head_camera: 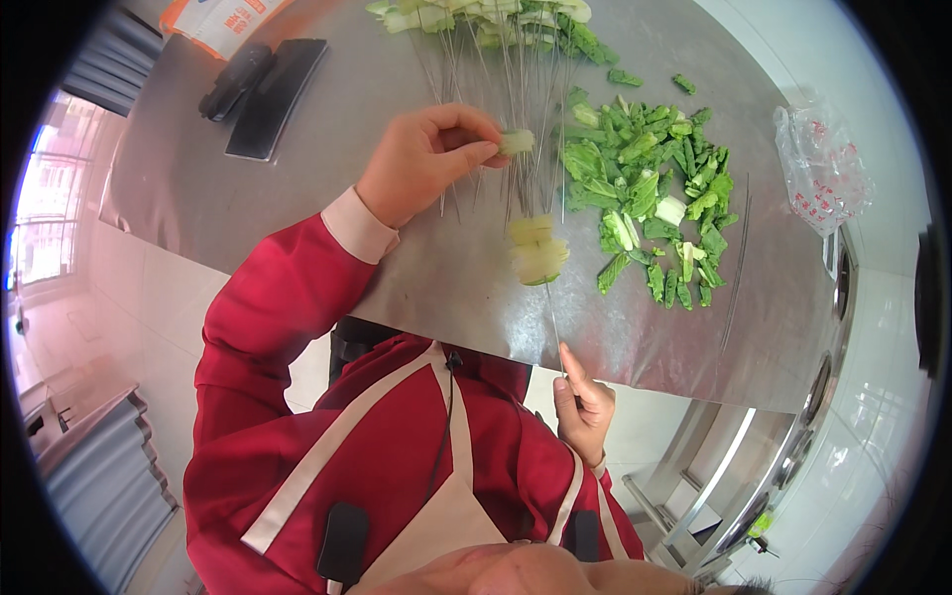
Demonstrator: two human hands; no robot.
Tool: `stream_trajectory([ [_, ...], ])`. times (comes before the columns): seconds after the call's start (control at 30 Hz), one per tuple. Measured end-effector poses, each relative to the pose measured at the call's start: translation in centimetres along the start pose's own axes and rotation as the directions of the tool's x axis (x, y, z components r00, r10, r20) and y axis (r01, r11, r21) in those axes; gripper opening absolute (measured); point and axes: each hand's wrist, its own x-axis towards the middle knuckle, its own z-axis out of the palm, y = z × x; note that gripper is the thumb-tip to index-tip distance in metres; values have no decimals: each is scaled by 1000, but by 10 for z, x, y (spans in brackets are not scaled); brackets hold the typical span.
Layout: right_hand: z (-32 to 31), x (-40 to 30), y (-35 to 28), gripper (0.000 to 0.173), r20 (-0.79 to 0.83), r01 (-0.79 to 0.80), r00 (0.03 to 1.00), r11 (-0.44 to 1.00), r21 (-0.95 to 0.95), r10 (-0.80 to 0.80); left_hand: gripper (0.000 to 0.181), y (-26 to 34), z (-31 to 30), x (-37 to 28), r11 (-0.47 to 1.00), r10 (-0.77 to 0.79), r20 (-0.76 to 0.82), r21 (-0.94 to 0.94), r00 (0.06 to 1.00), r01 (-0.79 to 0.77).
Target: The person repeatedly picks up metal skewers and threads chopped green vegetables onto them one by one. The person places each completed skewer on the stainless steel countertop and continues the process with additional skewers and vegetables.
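Observation:
My left hand (435, 160) pinches a pale green piece of leafy vegetable (518, 141) between thumb and fingers, above the bare ends of several thin metal skewers (532, 97). Low at the table's near edge, my right hand (586, 413) grips the end of one skewer (552, 316). Toward that skewer's far end, pale vegetable pieces (540, 256) are threaded in a stack. Loaded skewers of pale pieces (491, 18) lie side by side at the far edge, their bare ends pointing toward me. A loose pile of cut green leaves (639, 175) lies to the right.
Everything rests on a metal-topped table (446, 297). A black phone (277, 100) and a dark object (235, 83) lie at the far left, near an orange and white bag (223, 22). Thin rods (736, 260) lie right of the leaves. A clear plastic bag (822, 167) sits at the right edge.

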Motion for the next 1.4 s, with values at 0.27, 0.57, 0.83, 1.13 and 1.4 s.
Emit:
stream_trajectory([
  [0.27, 4, 2, 0, 37, -2, 6, 1000, 998, -60, -7, 17, 5, 2, -4, 998, -50, -80, 25, 996, 52],
  [0.57, 0, 1, 0, 36, 3, -25, 1000, 997, -73, 25, 10, -1, -1, -1, 993, -97, -35, -69, 995, 94],
  [0.83, -25, 19, -18, 31, -448, 220, 892, 806, 549, 61, 25, -5, 0, -3, 992, -109, 3, -64, 994, 109],
  [1.13, -54, 58, -99, 11, 17, -12, 453, 13, 1000, -892, 25, -17, 3, -2, 971, -203, 153, -95, 967, 218],
  [1.4, -30, 54, -138, 10, -100, 283, 523, 61, 957, -846, 22, -11, 6, -8, 970, -212, 177, -80, 961, 229],
])
